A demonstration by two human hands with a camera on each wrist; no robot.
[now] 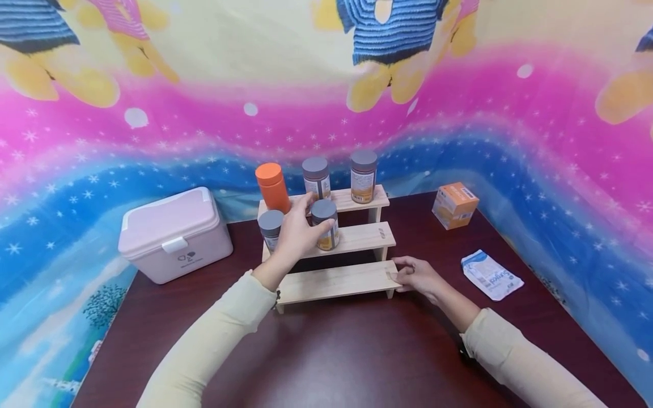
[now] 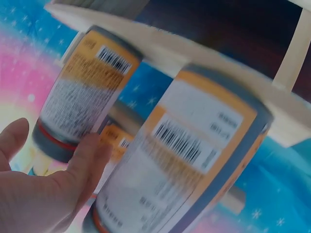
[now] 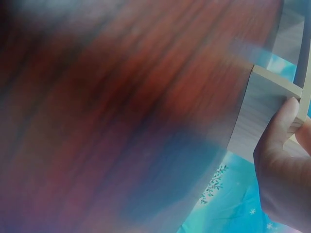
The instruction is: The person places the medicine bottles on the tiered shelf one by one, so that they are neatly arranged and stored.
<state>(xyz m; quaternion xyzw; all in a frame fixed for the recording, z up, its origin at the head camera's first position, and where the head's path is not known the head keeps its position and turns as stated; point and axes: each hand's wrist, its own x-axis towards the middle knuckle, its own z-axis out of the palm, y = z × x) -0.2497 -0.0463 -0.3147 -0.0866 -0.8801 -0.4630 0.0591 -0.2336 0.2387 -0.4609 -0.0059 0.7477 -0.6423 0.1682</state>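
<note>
A three-tier wooden display rack (image 1: 331, 283) stands on the dark table. My left hand (image 1: 296, 229) is at a grey-lidded jar (image 1: 326, 238) on the middle tier, thumb before it and fingers behind. In the left wrist view, a gap shows between thumb and this jar (image 2: 90, 87), and the fingers are straight. Another grey-lidded jar (image 2: 180, 150) stands beside the hand. My right hand (image 1: 420, 277) pinches the right end of the lowest tier; the right wrist view shows its thumb against the board (image 3: 262, 111). An orange bottle (image 1: 274, 190) and two jars (image 1: 363, 181) occupy the top tier.
A pale pink lidded box (image 1: 176, 238) sits left of the rack. To the right are an orange and white carton (image 1: 455, 207) and a white and blue packet (image 1: 491, 276). A patterned cloth (image 1: 306, 124) hangs close behind the rack.
</note>
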